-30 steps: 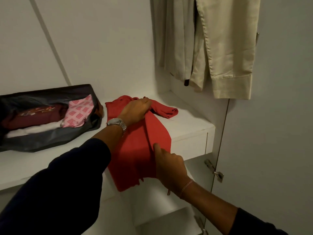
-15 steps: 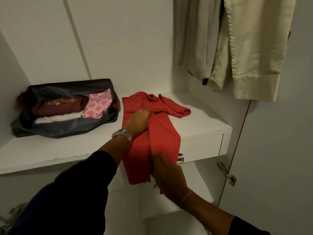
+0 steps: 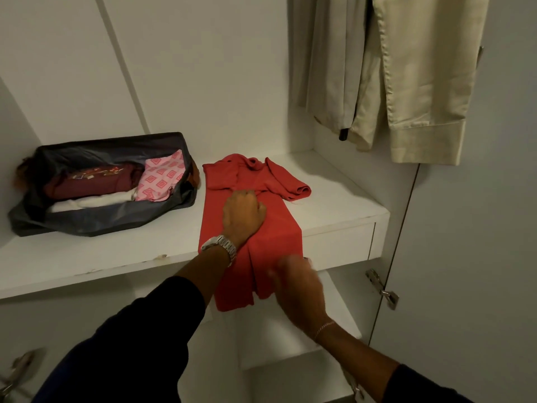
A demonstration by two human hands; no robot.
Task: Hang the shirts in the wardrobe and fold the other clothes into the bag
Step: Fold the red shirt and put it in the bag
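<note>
A single head-worn view looks forward and down (close in) onto the wardrobe shelf point(image 3: 122, 257).

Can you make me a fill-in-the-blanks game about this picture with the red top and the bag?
1. The red garment lies on a white ____, with its lower end hanging over the front edge.
2. The open dark bag sits to the ____ of the red garment.
3. The left hand wears a silver ____ on its wrist.
4. The folded cloth in the bag with a diamond pattern is white and ____.

Missing words: shelf; left; watch; pink
</note>
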